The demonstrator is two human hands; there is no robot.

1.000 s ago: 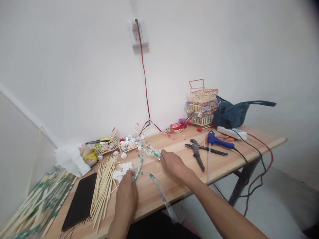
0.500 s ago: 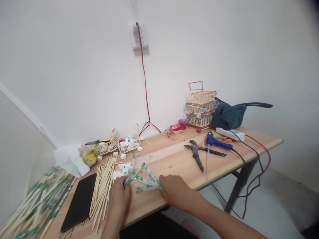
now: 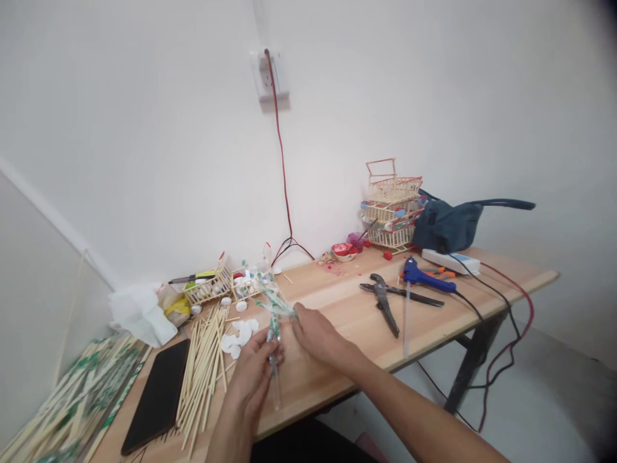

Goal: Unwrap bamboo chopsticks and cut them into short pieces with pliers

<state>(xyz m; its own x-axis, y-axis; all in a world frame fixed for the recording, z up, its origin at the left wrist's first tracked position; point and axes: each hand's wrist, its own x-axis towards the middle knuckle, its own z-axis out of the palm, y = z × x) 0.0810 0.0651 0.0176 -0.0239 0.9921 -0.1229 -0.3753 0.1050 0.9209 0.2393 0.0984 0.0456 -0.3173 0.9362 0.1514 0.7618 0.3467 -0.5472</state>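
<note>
Between my hands, raised off the table's front part, is a bunch of crumpled clear chopstick wrappers (image 3: 276, 301) with green print. My left hand (image 3: 255, 363) is closed around their lower ends, and a clear strip hangs below its fingers. On the other side, my right hand (image 3: 314, 329) pinches the upper part of the bunch. Bare wooden chopsticks (image 3: 205, 370) lie in a loose pile left of my left hand. Small white round pieces (image 3: 240, 337) lie just beyond that hand.
Wrapped chopsticks (image 3: 91, 386) and a black phone (image 3: 157, 395) lie at left. Small stick-built carts (image 3: 209, 289) stand behind. Rightward are pliers (image 3: 383, 305), a blue glue gun (image 3: 427, 278), a power strip (image 3: 450, 262), stacked carts (image 3: 393, 212), a dark bag (image 3: 446, 225) and a red paint dish (image 3: 344, 252).
The wrappers, spread low over the table before, are now gathered and lifted between both hands. My left hand has moved right and turned; my right hand has moved up and slightly left.
</note>
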